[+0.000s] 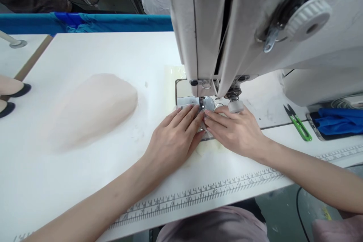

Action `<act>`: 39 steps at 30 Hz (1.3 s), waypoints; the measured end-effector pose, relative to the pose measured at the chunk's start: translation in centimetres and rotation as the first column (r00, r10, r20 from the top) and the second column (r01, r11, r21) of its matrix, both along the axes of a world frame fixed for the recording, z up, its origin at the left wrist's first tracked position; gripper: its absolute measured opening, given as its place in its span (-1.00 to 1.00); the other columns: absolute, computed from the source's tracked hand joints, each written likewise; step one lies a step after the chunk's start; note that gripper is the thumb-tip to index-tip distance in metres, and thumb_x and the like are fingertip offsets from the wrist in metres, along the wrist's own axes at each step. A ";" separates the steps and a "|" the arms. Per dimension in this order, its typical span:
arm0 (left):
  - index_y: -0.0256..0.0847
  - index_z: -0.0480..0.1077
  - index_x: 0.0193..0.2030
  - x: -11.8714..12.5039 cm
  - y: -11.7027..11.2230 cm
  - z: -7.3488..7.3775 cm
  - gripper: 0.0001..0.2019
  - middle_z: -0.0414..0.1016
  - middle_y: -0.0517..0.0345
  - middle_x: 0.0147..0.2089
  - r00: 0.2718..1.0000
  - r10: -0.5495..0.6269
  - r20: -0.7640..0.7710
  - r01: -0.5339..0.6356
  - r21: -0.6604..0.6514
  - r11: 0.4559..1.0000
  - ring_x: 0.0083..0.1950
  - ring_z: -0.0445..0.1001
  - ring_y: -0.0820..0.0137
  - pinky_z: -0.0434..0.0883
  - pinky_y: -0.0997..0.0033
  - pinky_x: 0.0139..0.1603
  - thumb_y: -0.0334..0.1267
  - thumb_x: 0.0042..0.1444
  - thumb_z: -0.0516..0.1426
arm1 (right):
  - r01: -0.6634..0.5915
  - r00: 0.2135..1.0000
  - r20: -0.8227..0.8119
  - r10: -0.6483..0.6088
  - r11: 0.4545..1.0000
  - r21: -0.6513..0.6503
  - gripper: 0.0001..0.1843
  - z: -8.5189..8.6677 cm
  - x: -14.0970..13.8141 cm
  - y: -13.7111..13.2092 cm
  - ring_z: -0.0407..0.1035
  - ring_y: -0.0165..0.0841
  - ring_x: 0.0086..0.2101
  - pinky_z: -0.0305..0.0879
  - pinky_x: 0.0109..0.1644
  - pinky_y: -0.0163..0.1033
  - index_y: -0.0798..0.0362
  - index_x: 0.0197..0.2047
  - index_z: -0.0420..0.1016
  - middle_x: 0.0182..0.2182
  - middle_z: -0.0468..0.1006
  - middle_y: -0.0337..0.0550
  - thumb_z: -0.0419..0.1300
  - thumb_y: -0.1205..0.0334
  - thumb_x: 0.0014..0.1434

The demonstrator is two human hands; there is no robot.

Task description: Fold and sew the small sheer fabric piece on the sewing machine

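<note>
My left hand (176, 130) lies palm down at the needle area of a sewing machine (211, 26), its fingers stretched flat over a small piece of sheer white fabric (185, 106). Opposite it, my right hand (234, 128) has its fingertips closed together on the fabric just right of the presser foot (201, 102). The fingertips of both hands nearly meet in front of the foot. Most of the fabric is hidden beneath them. A pale, sheer, cup-shaped piece (102, 109) rests on the white table (113, 181) to the left.
Green-handled thread snips (299, 123) lie at the right, beside a phone (320, 130) partly covered by blue cloth (340, 121). A printed ruler (198, 194) follows the front edge. Dark-tipped pale objects (14, 89) sit at the left edge. Other people are partly visible behind the blue cloth-covered edge (119, 22).
</note>
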State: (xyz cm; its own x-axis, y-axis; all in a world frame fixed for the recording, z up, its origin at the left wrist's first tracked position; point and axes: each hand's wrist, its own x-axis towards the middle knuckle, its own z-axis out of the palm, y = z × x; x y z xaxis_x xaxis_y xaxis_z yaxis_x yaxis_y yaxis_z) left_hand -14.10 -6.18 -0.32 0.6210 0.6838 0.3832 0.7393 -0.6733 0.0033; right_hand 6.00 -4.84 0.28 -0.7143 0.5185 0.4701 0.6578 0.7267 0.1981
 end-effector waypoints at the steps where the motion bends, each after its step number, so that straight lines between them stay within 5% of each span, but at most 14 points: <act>1: -0.39 0.33 0.17 0.0 0.0 0.0 -0.60 0.37 -0.16 0.22 1.000 0.003 0.001 -0.003 -0.002 1.000 0.24 0.36 0.12 0.38 0.06 0.22 -0.19 0.30 0.03 | -0.001 1.000 0.006 0.001 1.000 -0.011 -0.80 0.1 0.0 0.0 0.41 -0.33 -0.23 0.12 -0.13 -0.16 0.10 -0.19 0.55 -0.13 0.62 -0.18 0.07 0.36 0.31; 19: -0.38 0.33 0.18 -0.1 0.5 -0.4 -0.60 0.37 -0.14 0.22 1.000 0.022 0.017 -0.022 -0.012 1.000 0.25 0.35 0.13 0.37 0.05 0.23 -0.17 0.32 0.01 | 0.012 1.000 -0.020 -0.012 1.000 -0.016 -0.77 -0.1 0.0 0.4 0.39 -0.31 -0.21 0.14 -0.09 -0.13 0.16 -0.10 0.54 -0.19 0.64 -0.13 0.07 0.31 0.32; 23: -0.34 0.34 0.14 -0.4 -0.2 1.1 -0.65 0.44 -0.12 0.17 0.998 0.010 0.055 -0.011 0.010 1.000 0.23 0.37 0.14 0.30 0.00 0.27 -0.21 0.29 0.04 | -0.012 0.999 -0.050 0.013 1.000 0.019 -0.79 0.1 0.4 0.7 0.39 -0.34 -0.26 0.15 -0.07 -0.14 0.12 -0.14 0.55 -0.21 0.65 -0.21 0.08 0.39 0.28; 29: -0.26 0.37 -0.10 -0.2 -3.5 4.9 -0.68 0.46 -0.08 -0.04 0.993 -0.111 -0.033 0.095 -0.320 0.943 -0.05 0.43 0.13 0.51 0.18 -0.20 -0.13 0.06 0.20 | -0.151 0.984 -0.106 0.146 0.988 -0.044 -0.69 0.4 0.9 1.0 0.39 -0.39 -0.26 0.16 -0.14 -0.23 0.08 -0.23 0.54 -0.22 0.63 -0.28 0.00 0.53 0.20; 33: -0.25 0.35 -0.26 0.5 -4.0 4.0 -0.79 0.44 -0.02 -0.23 0.982 -0.041 -0.185 0.004 -0.195 0.981 -0.21 0.42 0.20 0.44 0.28 -0.35 -0.55 -0.01 0.02 | -0.180 0.979 -0.114 0.166 0.977 -0.117 -0.71 0.5 1.2 1.1 0.36 -0.38 -0.28 0.12 -0.22 -0.22 0.11 -0.23 0.52 -0.22 0.60 -0.21 0.02 0.51 0.13; 36: -0.21 0.28 -0.40 0.7 -2.7 3.0 -0.74 0.38 0.07 -0.41 0.988 0.022 -0.153 -0.033 -0.068 0.997 -0.39 0.36 0.28 0.34 0.33 -0.47 -0.62 0.05 -0.10 | -0.223 0.973 -0.099 0.209 0.960 -0.169 -0.74 0.7 1.4 1.0 0.35 -0.30 -0.22 0.11 -0.20 -0.17 0.12 -0.18 0.50 -0.18 0.57 -0.13 0.05 0.36 0.09; 39: -0.16 0.18 -0.46 0.5 -1.3 3.3 -0.76 0.30 0.18 -0.49 0.992 0.099 0.073 -0.077 -0.263 0.962 -0.47 0.29 0.37 0.26 0.42 -0.53 -0.55 0.11 -0.13 | -0.239 0.971 -0.071 0.230 0.958 -0.161 -0.71 0.7 1.3 0.9 0.37 -0.25 -0.18 0.11 -0.19 -0.16 0.14 -0.16 0.49 -0.17 0.56 -0.07 0.09 0.14 0.16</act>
State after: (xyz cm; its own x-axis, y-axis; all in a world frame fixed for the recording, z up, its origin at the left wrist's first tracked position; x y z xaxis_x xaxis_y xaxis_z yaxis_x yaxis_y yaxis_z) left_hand -13.59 -7.52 2.95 0.5269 0.8170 0.2341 0.7851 -0.5734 0.2342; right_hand 7.28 -3.93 0.93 -0.8027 0.4133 0.4300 0.4709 0.8816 0.0316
